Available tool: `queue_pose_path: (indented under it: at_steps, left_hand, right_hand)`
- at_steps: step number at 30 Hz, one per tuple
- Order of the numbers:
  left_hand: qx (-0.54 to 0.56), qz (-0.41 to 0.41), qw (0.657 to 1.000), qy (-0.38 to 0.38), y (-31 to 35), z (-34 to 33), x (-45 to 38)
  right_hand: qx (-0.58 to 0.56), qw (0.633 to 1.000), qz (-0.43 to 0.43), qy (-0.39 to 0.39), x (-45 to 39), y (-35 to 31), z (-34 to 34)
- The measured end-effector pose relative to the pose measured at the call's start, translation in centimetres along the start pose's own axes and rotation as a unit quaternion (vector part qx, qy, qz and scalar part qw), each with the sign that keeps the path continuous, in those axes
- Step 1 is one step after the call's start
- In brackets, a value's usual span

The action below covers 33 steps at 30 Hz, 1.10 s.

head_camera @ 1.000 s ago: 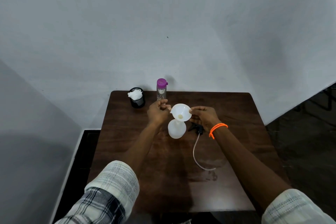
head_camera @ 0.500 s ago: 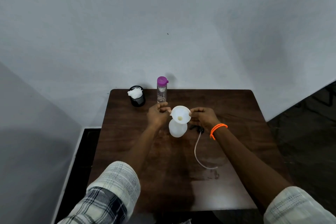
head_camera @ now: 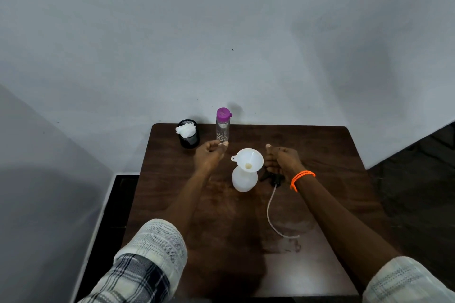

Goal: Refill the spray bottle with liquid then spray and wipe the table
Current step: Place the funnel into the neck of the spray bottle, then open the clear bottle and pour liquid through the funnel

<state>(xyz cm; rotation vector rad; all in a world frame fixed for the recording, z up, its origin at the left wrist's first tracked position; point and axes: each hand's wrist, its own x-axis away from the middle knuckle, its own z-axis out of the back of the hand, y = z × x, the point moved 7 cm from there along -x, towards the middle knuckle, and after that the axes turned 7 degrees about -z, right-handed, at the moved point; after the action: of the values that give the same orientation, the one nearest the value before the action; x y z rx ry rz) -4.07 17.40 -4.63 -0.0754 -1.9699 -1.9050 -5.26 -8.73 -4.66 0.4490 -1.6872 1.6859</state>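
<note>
Head view, the only one: a white spray bottle (head_camera: 244,179) stands upright near the middle of the dark wooden worktop (head_camera: 332,155), its neck uncapped and a white funnel (head_camera: 248,160) seated in it, tilted a little toward the camera. The black spray head (head_camera: 272,178) with its long dip tube (head_camera: 273,214) lies on the worktop just right of the bottle. The left hand (head_camera: 209,155) hangs apart from the funnel, fingers loosely curled and grasping nothing, close in front of the clear bottle with a purple cap (head_camera: 223,125) at the far edge. The right hand (head_camera: 280,158) sits just beside the funnel rim, fingers curled; I cannot tell whether they touch the spray head beneath.

Judging by this, the funnel is placed and the pour comes next. To do it well, the left hand should take the purple-capped bottle low on its body and open the cap, while the right steadies the funnel or the bottle's neck, since a light, empty bottle may tip easily. Pour slowly into the funnel's centre. A black cup holding a white wad (head_camera: 188,131) waits at the back left for wiping.
</note>
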Motion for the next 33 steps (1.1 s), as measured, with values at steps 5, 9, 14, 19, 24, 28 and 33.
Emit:
queue_pose_path:
  at_steps: [5,9,14,19,24,28,33]
  left_hand:
    - [-0.020,0.016,1.000,0.006,-0.8,0.2,-1.9]
    - [-0.076,-0.007,0.997,0.016,0.1,0.2,-4.6]
    - [-0.176,-0.111,0.978,-0.001,2.8,-1.0,-9.0]
    - [-0.258,-0.175,0.949,-0.034,3.2,-2.5,-11.3]
    - [-0.259,-0.176,0.949,-0.031,2.2,-3.5,-12.3]
    - [-0.260,-0.221,0.939,-0.030,2.6,-4.2,-12.0]
    - [-0.231,-0.244,0.942,-0.022,5.4,-5.2,-11.2]
  right_hand:
    - [0.022,1.000,0.015,0.011,-2.2,-1.6,-1.4]
    - [0.155,0.979,0.119,0.059,-4.1,-4.4,-3.4]
    - [0.255,0.949,0.186,0.027,-7.0,-6.1,-7.0]
    - [0.287,0.940,0.183,-0.004,-9.1,-6.4,-8.9]
    - [0.351,0.912,0.206,-0.041,-10.3,-7.2,-10.4]
    - [0.363,0.901,0.236,-0.040,-10.0,-7.9,-10.8]
    - [0.309,0.901,0.300,-0.048,-8.8,-9.3,-10.6]
